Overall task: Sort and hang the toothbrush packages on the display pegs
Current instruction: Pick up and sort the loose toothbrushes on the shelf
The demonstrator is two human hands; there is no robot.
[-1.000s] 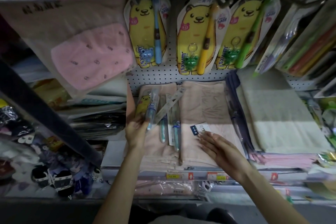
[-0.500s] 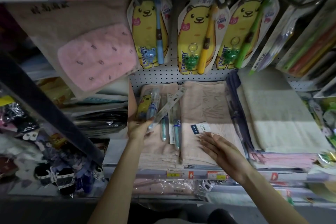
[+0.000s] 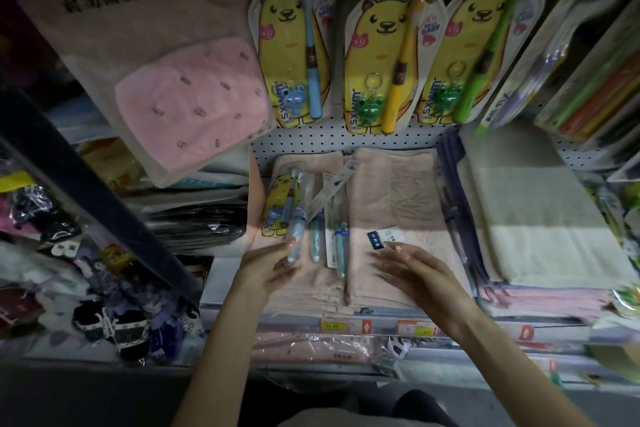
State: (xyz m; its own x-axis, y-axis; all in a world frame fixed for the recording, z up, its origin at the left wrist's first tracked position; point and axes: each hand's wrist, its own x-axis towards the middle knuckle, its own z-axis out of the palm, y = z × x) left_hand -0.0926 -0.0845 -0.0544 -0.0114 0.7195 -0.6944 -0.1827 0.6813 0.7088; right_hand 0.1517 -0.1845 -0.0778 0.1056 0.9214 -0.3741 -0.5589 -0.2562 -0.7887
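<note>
Several loose toothbrush packages [image 3: 313,215] lie on towels [image 3: 391,191] near shelf [image 3: 485,324] front edge. Left hand [image 3: 270,265] grip pinches clear package [image 3: 297,232]; right hand [image 3: 415,270] flat, empty. Step: pick-up. Next, likely: lift toward pegboard [image 3: 346,140], find matching peg.

"sxwm" low on middle yellow bear pack [image 3: 375,55]; "baby" upper right.

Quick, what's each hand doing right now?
Left hand: pinching the end of a toothbrush package.
Right hand: open, holding nothing, over the pink towels.
</note>
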